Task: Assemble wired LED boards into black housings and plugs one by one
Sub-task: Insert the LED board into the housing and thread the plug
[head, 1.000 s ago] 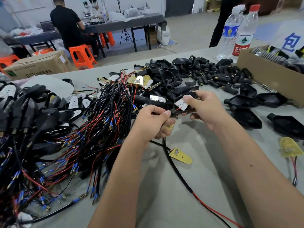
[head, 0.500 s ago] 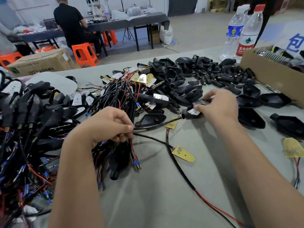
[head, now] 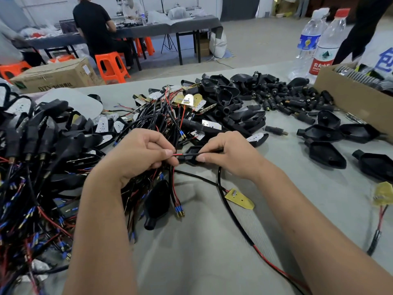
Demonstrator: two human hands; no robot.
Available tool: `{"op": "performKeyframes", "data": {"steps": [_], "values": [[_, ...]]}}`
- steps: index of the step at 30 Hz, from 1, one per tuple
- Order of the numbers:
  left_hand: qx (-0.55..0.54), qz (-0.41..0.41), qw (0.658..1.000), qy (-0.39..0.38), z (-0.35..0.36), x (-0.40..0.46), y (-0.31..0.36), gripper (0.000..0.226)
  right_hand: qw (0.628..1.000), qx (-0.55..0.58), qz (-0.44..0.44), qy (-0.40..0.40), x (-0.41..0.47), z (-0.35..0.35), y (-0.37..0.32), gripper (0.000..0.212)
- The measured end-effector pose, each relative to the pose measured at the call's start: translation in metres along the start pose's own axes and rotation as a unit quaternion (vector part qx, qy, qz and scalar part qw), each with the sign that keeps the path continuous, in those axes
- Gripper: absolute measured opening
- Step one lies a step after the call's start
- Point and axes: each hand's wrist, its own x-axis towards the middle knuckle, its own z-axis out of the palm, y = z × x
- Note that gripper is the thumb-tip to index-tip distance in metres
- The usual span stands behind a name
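Two hands meet over the middle of the grey worktop (head: 212,241), both pinching the same thin wire (head: 187,154), which runs level between them and shows red at its left end and black toward the right. The left hand (head: 138,156) has its fingers curled and nips the red end between thumb and forefinger; the right hand (head: 229,154) does the same on the black part. Just behind the wire, between the two hands, a black housing (head: 190,155) lies with its open side up; whether a finger touches it I cannot tell. A black cable (head: 231,220) drops from under the right hand and runs toward the near edge, turning red lower down. Beside that cable lies a yellow LED board (head: 239,199), flat on the worktop. A big tangle of black and red wires (head: 53,199) with blue-tipped ends fills the left side, mixed with finished black pieces. Farther back sits a heap of empty housings and plugs (head: 244,99), and several more housings (head: 327,154) lie apart to the right. A cardboard box (head: 350,99) stands at the far right, with two water bottles (head: 319,47) behind it. Another yellow board (head: 382,193) with wires rests near the right edge
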Motion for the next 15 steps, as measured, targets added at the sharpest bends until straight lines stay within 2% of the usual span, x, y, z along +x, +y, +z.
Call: {"op": "performKeyframes", "data": {"steps": [7,12,15], "values": [[-0.023,0.013,1.000,0.016,-0.002,-0.002,-0.006,0.009,0.997,-0.081,-0.009,0.002,-0.001,-0.005,0.007,0.009],[-0.010,0.026,1.000,0.001,0.002,-0.002,0.000,0.008,0.997,-0.083,-0.004,0.005,-0.003,-0.013,0.015,0.016],[-0.001,0.011,1.000,0.021,-0.004,-0.004,-0.003,0.011,0.995,-0.094,0.008,0.025,-0.006,-0.019,0.021,0.016]]}}
